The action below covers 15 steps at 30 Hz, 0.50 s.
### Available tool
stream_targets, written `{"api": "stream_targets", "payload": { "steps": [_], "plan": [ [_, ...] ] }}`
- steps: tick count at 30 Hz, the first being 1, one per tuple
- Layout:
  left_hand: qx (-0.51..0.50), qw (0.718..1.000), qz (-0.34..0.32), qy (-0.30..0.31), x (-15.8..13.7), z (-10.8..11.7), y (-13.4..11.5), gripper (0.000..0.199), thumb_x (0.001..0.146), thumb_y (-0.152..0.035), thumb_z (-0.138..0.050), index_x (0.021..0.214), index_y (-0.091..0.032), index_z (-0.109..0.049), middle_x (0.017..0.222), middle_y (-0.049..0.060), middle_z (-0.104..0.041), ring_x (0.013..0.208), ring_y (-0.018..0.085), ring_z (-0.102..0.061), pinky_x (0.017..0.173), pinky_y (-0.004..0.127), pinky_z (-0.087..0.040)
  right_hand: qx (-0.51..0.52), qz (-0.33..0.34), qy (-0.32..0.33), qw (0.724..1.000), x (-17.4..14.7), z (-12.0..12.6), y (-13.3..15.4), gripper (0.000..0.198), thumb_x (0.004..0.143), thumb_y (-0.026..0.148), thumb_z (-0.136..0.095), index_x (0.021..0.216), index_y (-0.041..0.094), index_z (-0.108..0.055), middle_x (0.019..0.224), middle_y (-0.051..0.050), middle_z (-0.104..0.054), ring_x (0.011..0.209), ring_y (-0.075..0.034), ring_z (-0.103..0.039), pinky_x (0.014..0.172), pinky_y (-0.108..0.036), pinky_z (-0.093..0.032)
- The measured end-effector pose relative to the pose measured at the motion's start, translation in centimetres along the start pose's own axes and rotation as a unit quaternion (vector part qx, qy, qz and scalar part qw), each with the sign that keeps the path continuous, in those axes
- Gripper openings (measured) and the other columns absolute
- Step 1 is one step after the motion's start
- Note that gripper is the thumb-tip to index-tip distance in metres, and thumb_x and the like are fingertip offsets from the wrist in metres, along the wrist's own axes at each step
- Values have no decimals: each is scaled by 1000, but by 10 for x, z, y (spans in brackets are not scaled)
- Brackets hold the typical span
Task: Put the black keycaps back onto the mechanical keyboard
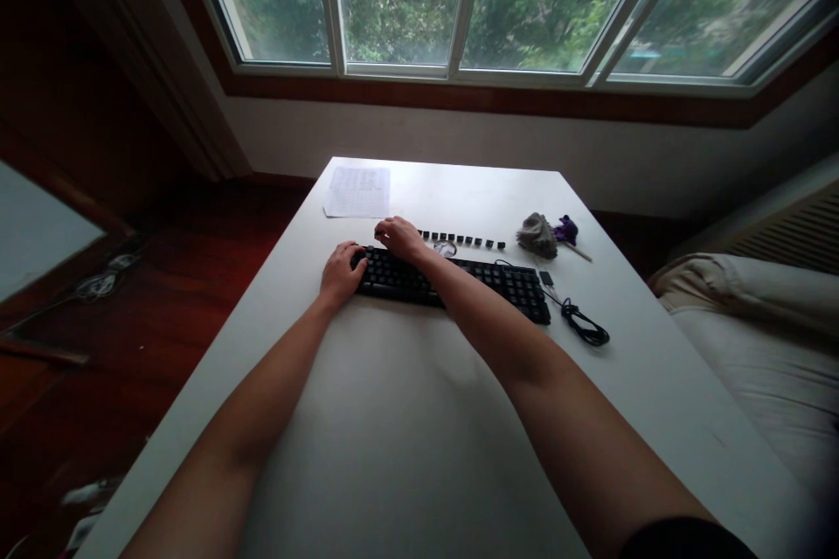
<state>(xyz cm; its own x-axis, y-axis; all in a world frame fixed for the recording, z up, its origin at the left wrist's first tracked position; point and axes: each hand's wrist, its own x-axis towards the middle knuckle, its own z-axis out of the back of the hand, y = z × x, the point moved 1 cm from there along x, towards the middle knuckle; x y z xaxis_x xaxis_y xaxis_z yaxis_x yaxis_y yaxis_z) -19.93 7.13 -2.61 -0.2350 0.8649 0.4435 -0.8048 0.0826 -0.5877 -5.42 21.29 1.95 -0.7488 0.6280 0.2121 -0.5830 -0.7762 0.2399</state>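
A black keyboard (pixel 399 277) lies across the white table. My left hand (pixel 341 273) grips its left end, thumb on the near side and fingers towards the back corner. Just beyond the keyboard's back edge is my right hand (pixel 398 236), fingers pinched together at a small dark piece that looks like a keycap (pixel 379 233). Several loose black keycaps (pixel 460 238) stand in a row behind the keyboard, to the right of that hand. Between the row and the keyboard lies a small pale loop (pixel 446 249), its kind unclear. My right forearm hides part of the keyboard's middle.
A printed paper sheet (pixel 357 192) lies at the table's back left. On the right are a crumpled grey cloth (pixel 536 236), a purple bundle (pixel 565 230) with a thin stick, and a coiled black cable (pixel 585 327). A window (pixel 399 0) rises beyond the table (pixel 406 454).
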Motion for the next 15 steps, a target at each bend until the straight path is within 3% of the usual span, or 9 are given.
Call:
{"api": "stream_targets", "payload": {
  "steps": [7,15],
  "plan": [
    [-39,999,4,-3,-2,3,4,29,89,-26,-59,118,-23,-64,126,8,-65,122,24,-60,112,42,-46,90,-27,54,994,-22,5,9,24,95,29,-65,115,23,-77,107,-4,-78,98,-18,-69,84,-23,-45],
    [-41,999,5,-4,-2,4,4,28,88,-24,-59,116,-23,-65,127,8,-65,125,25,-59,114,43,-45,44,-50,39,997,-30,5,19,21,94,30,-65,108,22,-78,111,-8,-74,103,-20,-66,88,-25,-46]
  ]
}}
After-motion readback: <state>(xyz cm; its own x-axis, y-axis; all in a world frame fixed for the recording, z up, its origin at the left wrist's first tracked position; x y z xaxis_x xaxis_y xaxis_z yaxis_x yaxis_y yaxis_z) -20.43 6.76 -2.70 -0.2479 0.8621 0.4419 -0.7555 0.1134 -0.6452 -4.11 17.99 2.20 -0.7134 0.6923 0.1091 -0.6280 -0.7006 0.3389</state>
